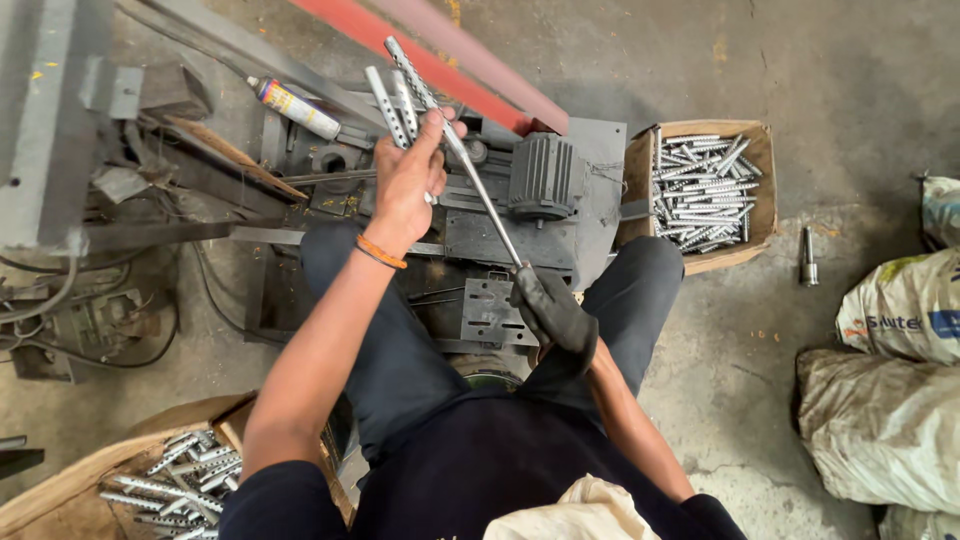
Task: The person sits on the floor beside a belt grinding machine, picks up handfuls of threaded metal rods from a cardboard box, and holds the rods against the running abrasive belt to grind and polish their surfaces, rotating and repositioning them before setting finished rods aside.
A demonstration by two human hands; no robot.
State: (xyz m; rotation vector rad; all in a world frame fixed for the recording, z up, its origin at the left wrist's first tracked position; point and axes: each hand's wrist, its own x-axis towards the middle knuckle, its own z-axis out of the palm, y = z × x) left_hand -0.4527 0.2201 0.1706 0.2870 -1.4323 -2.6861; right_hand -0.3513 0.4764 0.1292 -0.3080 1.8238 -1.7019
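Left hand (pixel 405 185) closed around several perforated metal rods (pixel 392 95) above the grey machine (pixel 540 215); gloved right hand (pixel 553 312) gripping the lower end of one long rod (pixel 487 205), over the lap.

Stained concrete floor (pixel 760 420), cardboard box (pixel 760 215) of metal rods, lone steel pin (pixel 807 257), stuffed sacks (pixel 885 425), grey machine (pixel 545 215)

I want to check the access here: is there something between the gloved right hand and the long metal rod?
Nothing visible. The right hand, in a dark glove, already grips the lower end of the long metal rod. The bare left hand holds several perforated metal tubes against the rod's upper part.
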